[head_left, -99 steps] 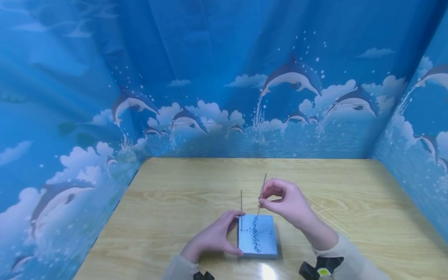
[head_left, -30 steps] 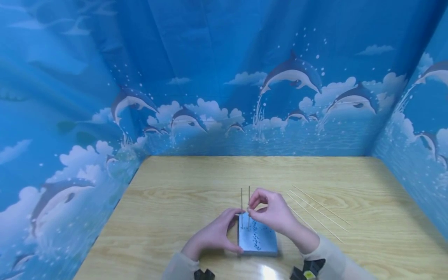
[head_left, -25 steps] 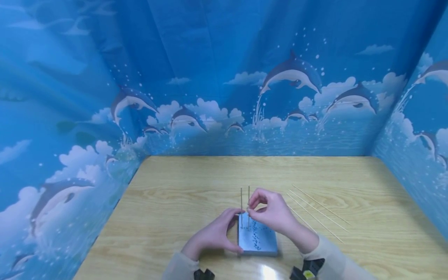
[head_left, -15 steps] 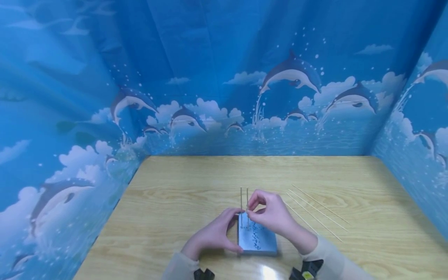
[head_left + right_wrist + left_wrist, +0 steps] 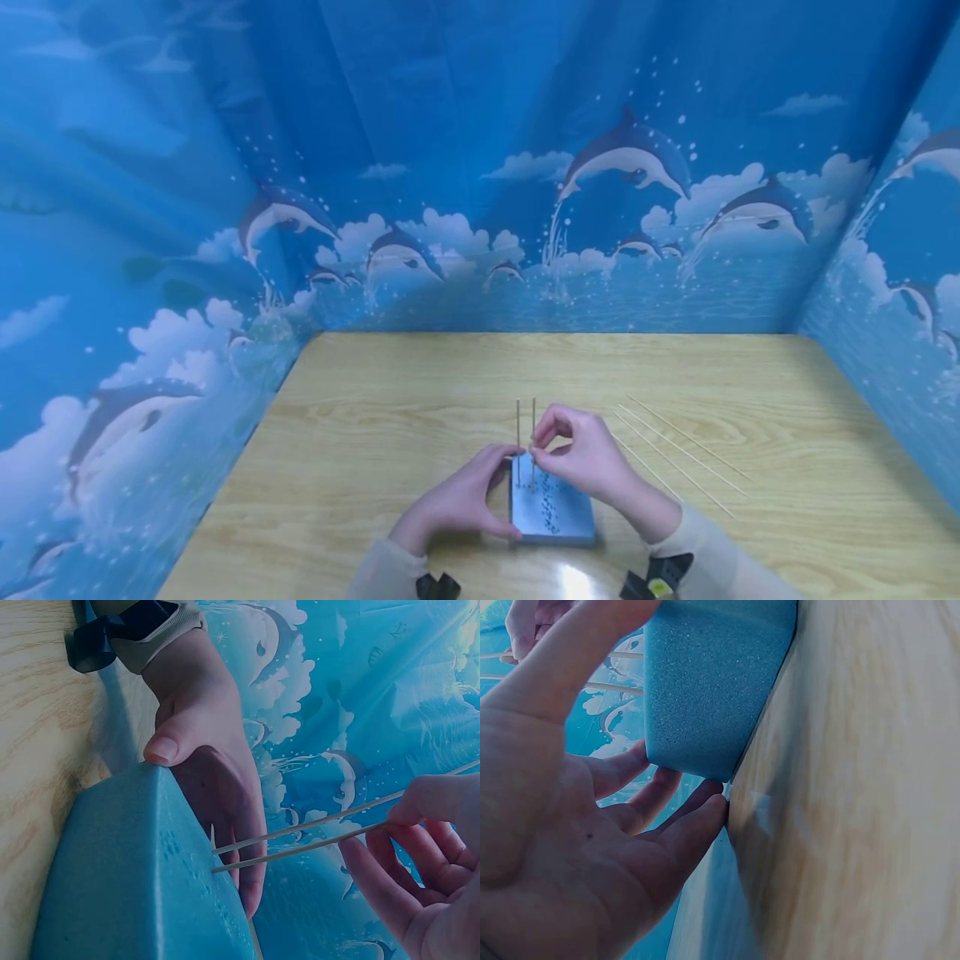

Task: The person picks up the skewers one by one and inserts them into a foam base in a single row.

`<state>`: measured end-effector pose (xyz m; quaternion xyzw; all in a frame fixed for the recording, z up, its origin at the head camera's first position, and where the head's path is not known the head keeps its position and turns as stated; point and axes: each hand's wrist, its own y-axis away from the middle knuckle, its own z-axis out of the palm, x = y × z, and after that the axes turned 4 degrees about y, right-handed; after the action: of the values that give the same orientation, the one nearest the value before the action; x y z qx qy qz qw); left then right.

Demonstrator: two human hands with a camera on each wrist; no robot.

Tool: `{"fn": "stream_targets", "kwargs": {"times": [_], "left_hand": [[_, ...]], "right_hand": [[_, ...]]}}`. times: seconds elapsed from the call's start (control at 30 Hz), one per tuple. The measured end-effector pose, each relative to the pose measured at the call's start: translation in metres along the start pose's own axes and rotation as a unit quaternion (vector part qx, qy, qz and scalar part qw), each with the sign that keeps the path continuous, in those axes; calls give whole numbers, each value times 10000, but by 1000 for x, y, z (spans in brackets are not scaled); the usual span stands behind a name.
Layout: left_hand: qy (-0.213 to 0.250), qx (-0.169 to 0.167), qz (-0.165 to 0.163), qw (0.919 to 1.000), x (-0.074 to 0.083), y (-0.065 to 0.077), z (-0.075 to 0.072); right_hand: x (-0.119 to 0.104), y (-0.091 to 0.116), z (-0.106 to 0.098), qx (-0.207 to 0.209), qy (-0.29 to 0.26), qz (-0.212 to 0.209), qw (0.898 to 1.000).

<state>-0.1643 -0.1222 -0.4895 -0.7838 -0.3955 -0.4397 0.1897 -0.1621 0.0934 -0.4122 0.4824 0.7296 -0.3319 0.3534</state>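
Note:
A light-blue foam block (image 5: 573, 525) with small dark holes sits on the table, and my left hand (image 5: 461, 500) grips its left side. The thumb is at the near corner and the fingers reach round the far one. In the left wrist view, the fingertips meet the edge of the foam block (image 5: 712, 697). Thumb and fingers of my right hand (image 5: 588, 458) pinch a thin wooden stick (image 5: 300, 850), whose lower end meets the holed face. A second wooden stick (image 5: 517, 429) stands upright in the block, just left of the pinched one.
Several loose wooden sticks (image 5: 701, 452) lie slantwise on the wood-grain table (image 5: 375, 400), right of the right hand. A blue dolphin-print curtain (image 5: 465, 167) closes off the back and both sides. Black straps with small devices (image 5: 660, 575) are on the wrists.
Since the oldest frame, my right hand has brought its stick left and down from the block's far edge to beside the standing stick. Over the last second both hands have stayed nearly still.

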Motion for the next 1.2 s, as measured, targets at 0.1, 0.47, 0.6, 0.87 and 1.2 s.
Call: {"fn": "stream_targets", "kwargs": {"times": [0.1,0.47,0.6,0.87,1.2], "left_hand": [[7,-8,-15,10000,0,1,0],[36,-1,-90,10000,0,2,1],[67,-3,-137,9999,0,3,1],[-1,-19,-227,9997,1,2,-1],[64,-22,-295,9995,0,-2,1]], "right_hand": [[0,0,2,13,40,36,10000],[2,0,2,-96,-132,292,9994],[3,0,-1,-159,-321,384,9986],[6,1,-9,-262,-271,344,9987],[23,-1,-62,-156,314,625,9974]]}}
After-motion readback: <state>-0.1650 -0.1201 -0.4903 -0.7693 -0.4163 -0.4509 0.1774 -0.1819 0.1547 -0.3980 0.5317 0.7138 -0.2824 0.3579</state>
